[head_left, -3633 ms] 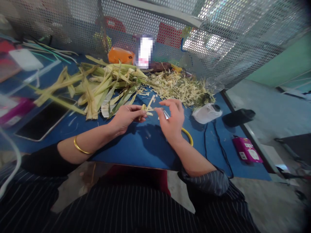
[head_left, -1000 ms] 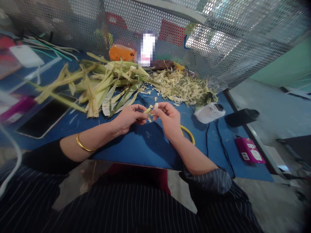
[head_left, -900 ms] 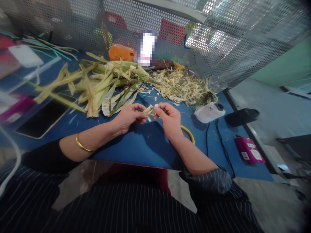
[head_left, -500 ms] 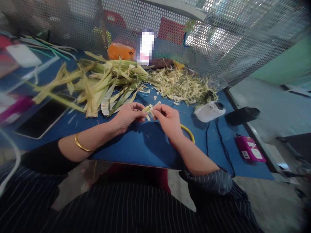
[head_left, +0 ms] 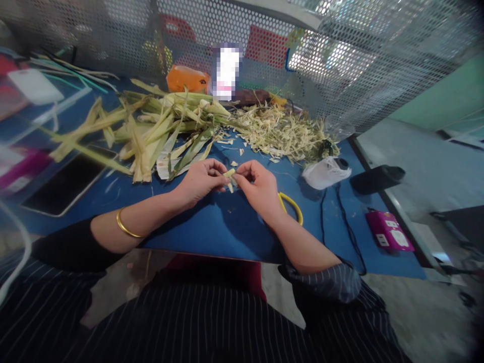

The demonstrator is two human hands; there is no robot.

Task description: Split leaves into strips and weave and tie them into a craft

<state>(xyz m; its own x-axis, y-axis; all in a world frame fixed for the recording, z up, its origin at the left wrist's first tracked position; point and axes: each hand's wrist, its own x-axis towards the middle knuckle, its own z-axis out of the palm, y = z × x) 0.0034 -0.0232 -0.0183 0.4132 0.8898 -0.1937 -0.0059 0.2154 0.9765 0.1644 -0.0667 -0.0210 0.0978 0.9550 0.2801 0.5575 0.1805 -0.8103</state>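
head view: we see the pale husk piece point(head_left: 230, 174) between the fingertips of both our hands, raised over the near half of the blue table point(head_left: 212, 232). our left hand point(head_left: 204, 182) has its thumb and forefinger pinched on the left end of the piece, with hardly a gap between them, so most of what we can see of it sticks out to the right of that grip. our right hand point(head_left: 257, 187) meets it from the other side, thumb and fingertips drawn close together at the right end; we cannot tell whether they have hold of it or only touch it. the upper part of the piece has its long axis running from near left to far right, and a narrow strip hangs off it, pointing toward our near side.

a yellow loop point(head_left: 292, 207) lies beside our right wrist, partly hidden by it. far left of our hands is a heap of long husks point(head_left: 168, 118), and far right a mound of shredded husk point(head_left: 282, 132).

among containers, we have a white plastic bag point(head_left: 323, 175) on the right with a dark round end showing at its mouth, a purple pack point(head_left: 388, 232) nearer right and an orange packet point(head_left: 185, 79) on the far side; we cannot see inside those last two.
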